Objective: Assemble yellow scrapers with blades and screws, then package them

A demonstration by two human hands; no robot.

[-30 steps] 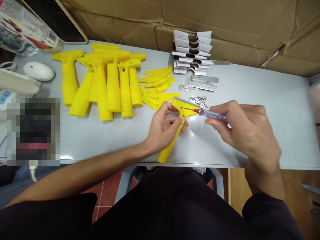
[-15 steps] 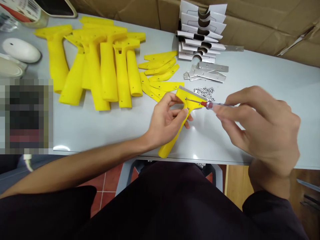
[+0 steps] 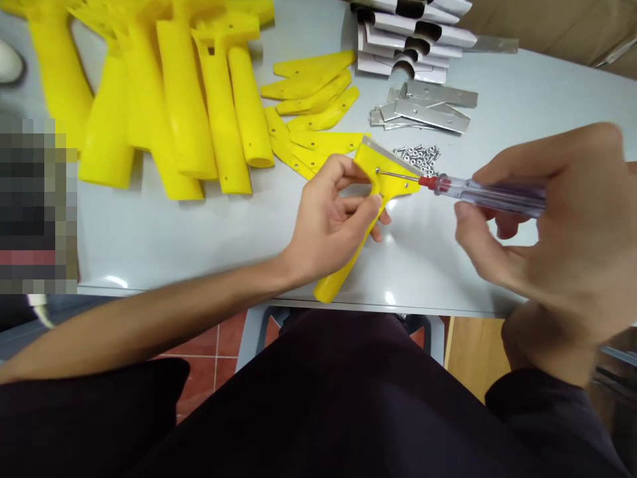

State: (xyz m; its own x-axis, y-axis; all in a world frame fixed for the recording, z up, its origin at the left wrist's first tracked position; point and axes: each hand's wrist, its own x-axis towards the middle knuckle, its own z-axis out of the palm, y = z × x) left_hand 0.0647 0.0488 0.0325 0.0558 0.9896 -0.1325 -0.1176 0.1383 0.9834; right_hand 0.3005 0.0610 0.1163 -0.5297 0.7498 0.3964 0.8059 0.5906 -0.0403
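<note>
My left hand is closed around a yellow scraper, tilted with its handle end toward the table's front edge. A thin metal blade lies along the scraper's wide head, and two screws show on its face. In my right hand is a screwdriver with a clear handle and red collar. Its tip meets the screw on the left side of the head. My right fingers sit loosely about the handle, the thumb slightly below it. Just behind the scraper head lies a pile of small screws and nuts.
Several yellow handles are heaped at the left. Flat yellow plates lie in the middle, with metal blades to their right. Folded white cards stand behind. The table's front edge runs close to my lap.
The view has moved closer to the table. My right fingers have loosened and shifted back along the screwdriver, showing more of its handle. The tip remains at the same screw; my left hand keeps its grip.
</note>
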